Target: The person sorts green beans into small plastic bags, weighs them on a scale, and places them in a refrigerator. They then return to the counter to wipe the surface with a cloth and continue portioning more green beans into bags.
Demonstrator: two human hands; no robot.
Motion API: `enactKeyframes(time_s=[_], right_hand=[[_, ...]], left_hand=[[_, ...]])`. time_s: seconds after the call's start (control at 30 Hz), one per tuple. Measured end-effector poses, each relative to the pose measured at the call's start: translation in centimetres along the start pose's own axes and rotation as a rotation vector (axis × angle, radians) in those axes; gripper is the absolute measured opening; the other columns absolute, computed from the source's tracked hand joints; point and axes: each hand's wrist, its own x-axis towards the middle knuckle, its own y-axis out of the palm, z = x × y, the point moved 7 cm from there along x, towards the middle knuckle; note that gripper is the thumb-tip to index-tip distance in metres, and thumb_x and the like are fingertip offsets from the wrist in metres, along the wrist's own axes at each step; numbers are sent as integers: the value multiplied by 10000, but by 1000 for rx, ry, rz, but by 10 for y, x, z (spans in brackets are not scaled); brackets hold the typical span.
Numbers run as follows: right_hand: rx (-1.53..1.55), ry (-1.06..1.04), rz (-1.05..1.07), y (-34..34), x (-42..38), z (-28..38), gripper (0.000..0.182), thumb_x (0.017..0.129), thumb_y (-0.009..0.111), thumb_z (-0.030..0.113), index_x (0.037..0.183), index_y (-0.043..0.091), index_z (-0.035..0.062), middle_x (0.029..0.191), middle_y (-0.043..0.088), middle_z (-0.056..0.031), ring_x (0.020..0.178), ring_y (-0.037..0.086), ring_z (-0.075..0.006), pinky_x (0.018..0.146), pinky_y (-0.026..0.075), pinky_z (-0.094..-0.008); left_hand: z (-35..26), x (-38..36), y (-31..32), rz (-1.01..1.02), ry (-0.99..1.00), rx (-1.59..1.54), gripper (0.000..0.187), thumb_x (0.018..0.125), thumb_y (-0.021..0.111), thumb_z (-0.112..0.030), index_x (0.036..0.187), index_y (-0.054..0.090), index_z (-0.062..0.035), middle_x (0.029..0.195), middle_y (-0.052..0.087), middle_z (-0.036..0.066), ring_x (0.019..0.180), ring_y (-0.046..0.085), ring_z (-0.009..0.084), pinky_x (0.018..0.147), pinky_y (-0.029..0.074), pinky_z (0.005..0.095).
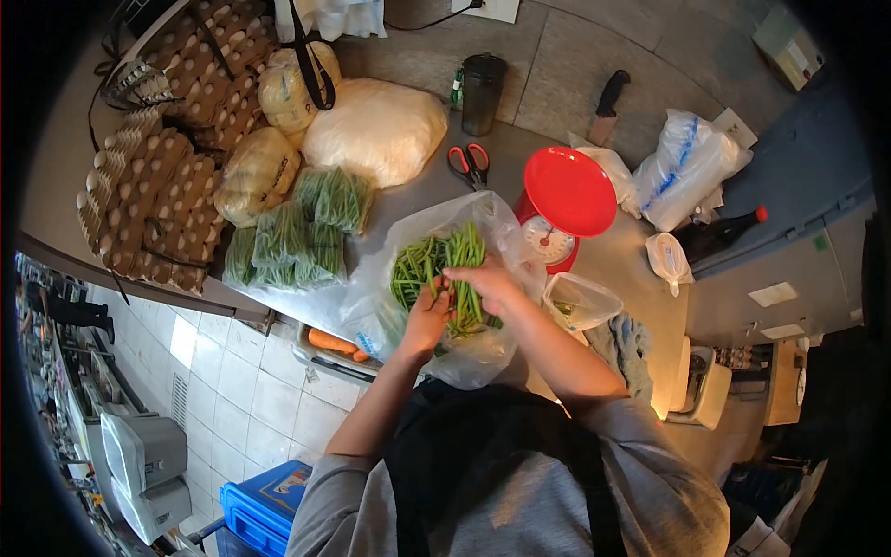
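Note:
Long, thin green beans (pixel 413 269) fill an open clear plastic bag (pixel 380 251) on the metal counter. My left hand (pixel 429 320) is at the near side of the pile, its fingers closed on some beans. Just to the right, my right hand (pixel 489 283) grips a bunch of beans lying roughly lengthwise, the thumb reaching toward my left fingers. Several packed bags of green vegetables (pixel 283 237) are stacked left of the open bag. Immediately behind and to the right stands a kitchen scale (pixel 552 241) with a red pan (pixel 570 192).
Egg trays (pixel 153 200) and a large white bag (pixel 376 130) occupy the left and back. Scissors (pixel 470 165), a dark cup (pixel 484 93) and a knife (pixel 608 104) lie beyond. A small plastic bag (pixel 583 304) and cloth (pixel 622 353) sit right; carrots (pixel 332 342) are below the counter edge.

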Motion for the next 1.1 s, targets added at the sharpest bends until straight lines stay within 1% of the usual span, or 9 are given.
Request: enactKeyframes(time_s=[0.2, 0.3, 0.4, 0.57, 0.7, 0.8, 0.87, 1.03, 1.1], right_hand=[[164, -57, 28, 12, -25, 0, 444, 702, 733, 50, 1094, 526, 35, 950, 618, -68, 863, 596, -181, 753, 489, -326], [115, -56, 12, 12, -28, 3, 429, 691, 721, 29, 1078, 535, 30, 936, 621, -75, 843, 604, -187, 730, 501, -335], [186, 41, -11, 9, -26, 12, 406, 687, 702, 9, 1060, 544, 27, 910, 625, -86, 807, 615, -196, 686, 519, -341], [314, 153, 164, 29, -68, 42, 359, 706, 679, 1, 1039, 547, 25, 852, 619, -101, 718, 621, -201, 620, 536, -343], [238, 134, 247, 44, -135, 58, 355, 705, 680, 2, 1028, 534, 23, 812, 590, -94, 691, 609, -206, 623, 526, -353], [193, 120, 248, 37, -164, 39, 400, 683, 701, -8, 1042, 528, 29, 829, 596, -85, 703, 611, -195, 639, 523, -334], [184, 65, 233, 26, -178, 26, 403, 669, 725, -8, 1030, 549, 27, 856, 613, -81, 736, 620, -178, 671, 519, -305], [160, 139, 337, -1, -209, 6, 471, 641, 756, 25, 1063, 548, 41, 983, 602, -61, 856, 606, -155, 782, 511, -293], [5, -12, 234, -17, -217, 6, 491, 623, 759, 13, 1065, 548, 43, 986, 598, -59, 868, 602, -153, 768, 517, -291]], left_hand=[[-17, -7, 21, 40, -183, 186, 641, 837, 520, -134, 1392, 225, -7, 1269, 446, 124, 1093, 465, 171, 887, 387, 291], [-30, -10, 28, 97, 231, 500, 697, 830, 539, -179, 1408, 188, -11, 1371, 351, 132, 1215, 367, 176, 967, 317, 287], [-46, -24, 33, 202, 65, 216, 730, 841, 545, -214, 1424, 143, -38, 1442, 242, 135, 1286, 274, 172, 1017, 250, 290], [-99, -31, 24, 189, 279, 21, 866, 803, 504, -589, 1427, 174, -87, 1444, 227, 152, 1288, 282, 260, 1020, 250, 407], [-132, -51, 63, 404, 474, -155, 902, 736, 643, -503, 1404, 233, -55, 1456, 194, 147, 1325, 227, 269, 1063, 204, 380], [-121, -57, 87, 609, 576, 119, 891, 663, 740, -365, 1372, 302, -49, 1436, 239, 143, 1321, 241, 260, 1055, 227, 375], [-116, -66, 105, 688, 611, 292, 720, 593, 785, -231, 1221, 492, -35, 1286, 445, 153, 1221, 399, 276, 1000, 314, 376], [-99, -98, 137, 734, 667, 471, 528, 611, 781, -217, 1076, 600, -43, 1153, 549, 134, 1068, 535, 263, 903, 416, 357], [-91, -109, 146, 744, 698, 487, 488, 614, 779, -197, 1048, 613, -46, 1112, 572, 120, 1038, 555, 254, 877, 437, 348]])
